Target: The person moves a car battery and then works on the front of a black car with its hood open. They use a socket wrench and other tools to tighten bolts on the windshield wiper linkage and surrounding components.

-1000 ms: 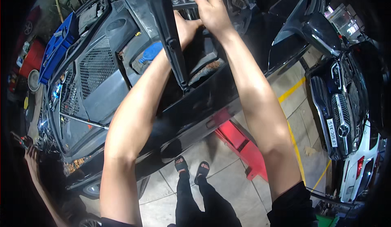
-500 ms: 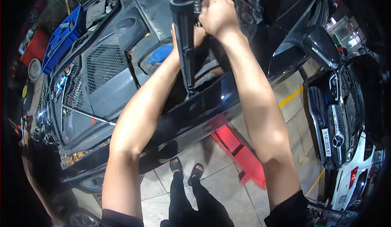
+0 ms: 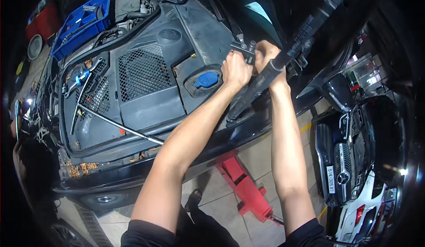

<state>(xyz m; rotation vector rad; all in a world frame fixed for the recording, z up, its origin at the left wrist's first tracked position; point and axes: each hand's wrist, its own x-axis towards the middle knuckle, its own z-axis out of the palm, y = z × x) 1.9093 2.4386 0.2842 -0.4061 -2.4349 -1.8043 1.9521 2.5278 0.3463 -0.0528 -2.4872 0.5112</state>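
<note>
Both my hands work at the right side of an open car's engine bay, by the base of the windscreen. My left hand point(image 3: 237, 69) is closed in a fist just under a grey metal bracket-like piece point(image 3: 242, 49); what its fingers grip is hidden. Close beside it, my right hand point(image 3: 267, 55) is closed too, fingers curled at the right end of the piece, their hold hidden. A black strut point(image 3: 270, 72) slants across in front of my right wrist. Left of my left hand is a blue filler cap point(image 3: 207, 79) in the dark engine cover point(image 3: 152, 98).
A blue tray point(image 3: 82, 36) with tools stands at the far left of the bay. Ratchet-like tools point(image 3: 83, 76) and a long metal rod point(image 3: 119, 125) lie on the cover. A red floor jack point(image 3: 243, 187) is below the fender; a dark car point(image 3: 345, 158) stands right.
The view has shifted and the strut now slants rightward. My left hand, formerly partly behind the strut, now shows left of it; my right wrist is now behind it.
</note>
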